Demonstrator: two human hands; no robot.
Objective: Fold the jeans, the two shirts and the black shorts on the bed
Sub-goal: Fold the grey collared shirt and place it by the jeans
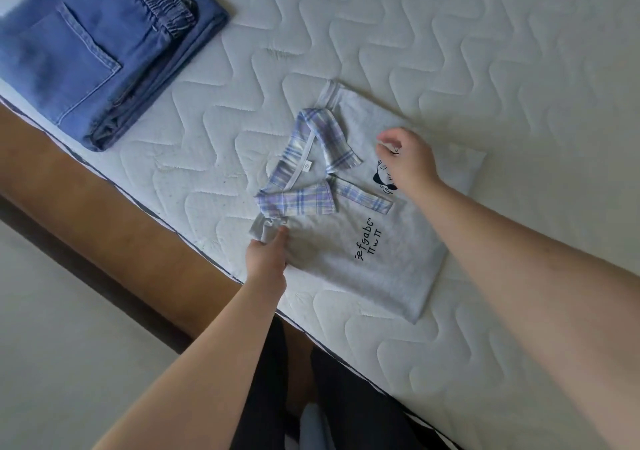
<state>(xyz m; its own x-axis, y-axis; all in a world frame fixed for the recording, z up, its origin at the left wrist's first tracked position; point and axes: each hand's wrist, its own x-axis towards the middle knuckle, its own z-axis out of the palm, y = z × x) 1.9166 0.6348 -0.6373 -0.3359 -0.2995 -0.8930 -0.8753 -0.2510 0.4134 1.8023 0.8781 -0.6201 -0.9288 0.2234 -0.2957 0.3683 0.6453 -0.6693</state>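
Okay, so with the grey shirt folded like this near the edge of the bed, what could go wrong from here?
1. The left hand pinches only the bunched corner of the grey shirt; pulling there could undo the fold.
2. The plaid collar lies askew and may crease if pressed flat.
3. The shirt sits near the mattress edge, so a tug might slide it off.

A bedroom in a home.
A bare quilted white mattress (450,51) sits on a brown wooden bed frame (104,214) above a pale floor (69,311); folded jeans (86,58) and a grey collared shirt (374,241) lie on it.
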